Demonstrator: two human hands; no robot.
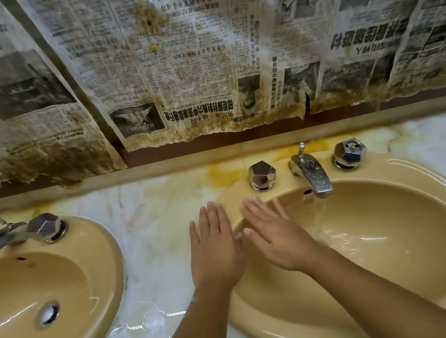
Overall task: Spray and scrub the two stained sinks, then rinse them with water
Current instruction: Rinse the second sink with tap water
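Two bare forearms are reaching in from the bottom edge, crossing the near rim of the right sink. The left hand is hovering palm down over that sink's left rim, where it meets the marble worktop; its grip is released, the fingers lying straight and close together, holding nothing. The right hand is spreading flat just beside it over the bowl, its grip likewise released, with the two thumbs nearly touching. Whether either palm is pressing on the ceramic I cannot tell.

Water is running from the chrome spout and pooling in the tan bowl, just to the right of the right hand. Faceted knobs are flanking the spout, one on its left and one on its right. The left sink is sitting well apart on the same worktop, its drain showing. Yellow staining is marking the marble behind the right sink, and stained newspaper is hanging across the wall.
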